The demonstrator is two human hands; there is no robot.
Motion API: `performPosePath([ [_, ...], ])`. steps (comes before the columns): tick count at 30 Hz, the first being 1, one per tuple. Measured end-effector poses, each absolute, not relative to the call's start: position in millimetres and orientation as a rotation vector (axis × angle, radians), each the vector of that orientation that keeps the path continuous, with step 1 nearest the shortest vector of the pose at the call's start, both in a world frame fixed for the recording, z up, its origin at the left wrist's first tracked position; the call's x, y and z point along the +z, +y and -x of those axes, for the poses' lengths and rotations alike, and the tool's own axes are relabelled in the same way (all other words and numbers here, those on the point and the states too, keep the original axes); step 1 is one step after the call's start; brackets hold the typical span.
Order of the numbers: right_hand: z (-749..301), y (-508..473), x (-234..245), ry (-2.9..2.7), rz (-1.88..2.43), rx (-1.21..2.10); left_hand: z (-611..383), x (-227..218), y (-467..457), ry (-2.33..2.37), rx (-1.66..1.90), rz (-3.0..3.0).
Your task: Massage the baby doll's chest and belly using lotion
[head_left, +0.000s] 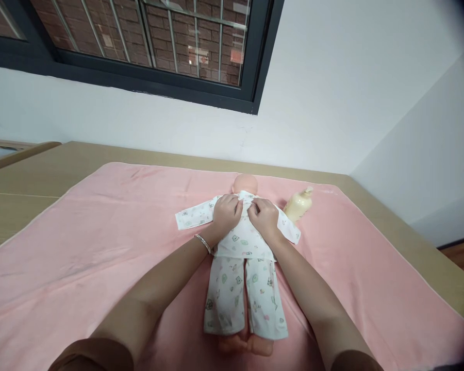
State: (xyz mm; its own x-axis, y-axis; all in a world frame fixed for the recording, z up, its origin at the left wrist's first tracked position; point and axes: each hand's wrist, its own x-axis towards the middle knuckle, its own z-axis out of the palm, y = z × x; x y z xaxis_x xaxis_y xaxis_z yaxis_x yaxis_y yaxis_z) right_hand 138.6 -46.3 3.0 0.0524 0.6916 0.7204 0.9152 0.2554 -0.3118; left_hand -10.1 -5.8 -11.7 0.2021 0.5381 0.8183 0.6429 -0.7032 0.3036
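A baby doll (245,183) lies on its back, its head toward the wall and its bare feet (260,346) toward me. It wears a white printed shirt (243,242) and matching trousers (228,296). Both sleeves spread out to the sides. At the upper chest, my left hand (227,212) is closed with its fingers pinching the shirt's front near the collar. Just across from it, my right hand (263,215) also pinches the shirt front. A small gap separates the two hands. The exact bit of cloth between the fingertips is hidden.
A pink blanket (139,232) with slight wrinkles covers most of the wooden table (34,180). Right of the doll, a pale yellow pump bottle (297,205) lies tilted by the sleeve. Behind are a white wall (313,103) and a dark-framed window (154,85) with bars.
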Motion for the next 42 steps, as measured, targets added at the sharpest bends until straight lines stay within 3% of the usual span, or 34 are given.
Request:
performPosePath([
  [28,-140.0,-40.7,9.7,-1.812,1.655,-0.079,6.3,-2.2,-2.9,-1.519,-1.241,2.543],
  [42,-141.3,-37.2,9.1,-1.907,1.710,-0.104,5.0,-4.1,4.4,-1.528,-1.185,2.607],
])
